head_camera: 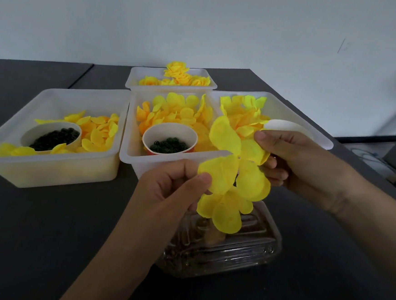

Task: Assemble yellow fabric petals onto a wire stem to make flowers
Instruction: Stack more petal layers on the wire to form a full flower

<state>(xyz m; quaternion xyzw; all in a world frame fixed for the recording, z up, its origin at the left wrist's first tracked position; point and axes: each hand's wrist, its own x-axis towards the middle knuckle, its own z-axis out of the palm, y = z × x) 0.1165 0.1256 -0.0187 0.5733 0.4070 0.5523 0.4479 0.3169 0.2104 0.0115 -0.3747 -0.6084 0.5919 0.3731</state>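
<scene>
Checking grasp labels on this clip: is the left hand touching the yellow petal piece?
Touching. The head view shows the left hand pinching the lower-left lobe of the yellow petal piece between thumb and fingers.

A dark grey table stands against a plain pale wall in dim light.

Yellow fabric petal piece, rounded lobes spread flat, held upright in the air, smaller petal cluster just beneath it
</scene>
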